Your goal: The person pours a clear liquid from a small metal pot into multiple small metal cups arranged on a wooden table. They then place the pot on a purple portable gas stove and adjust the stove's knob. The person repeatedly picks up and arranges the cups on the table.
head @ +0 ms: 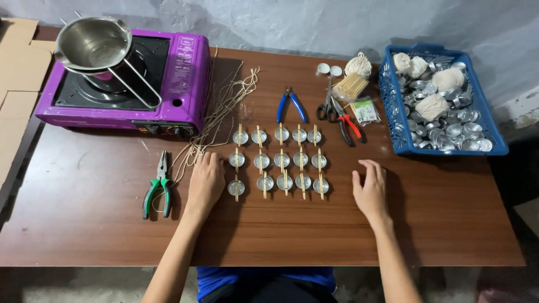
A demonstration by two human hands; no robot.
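Brown wooden table (84,224) seen from above, with a person's two bare forearms reaching onto it; left hand (205,180) lies flat, palm down, fingers loosely together, holding nothing, just beside the left edge of a grid of small metal cups (278,160); right hand (370,188) rests palm down, fingers slightly spread and lifted, holding nothing, near the grid's right edge; the cups stand in three rows of five at the table's centre, each with a thin wooden stick laid across its top; green-handled pliers (159,185) lie left of the left hand; a purple portable stove (185,84) with a steel pot (92,45) sits at far left; a blue basket (393,112) of empty cups stands at far right.
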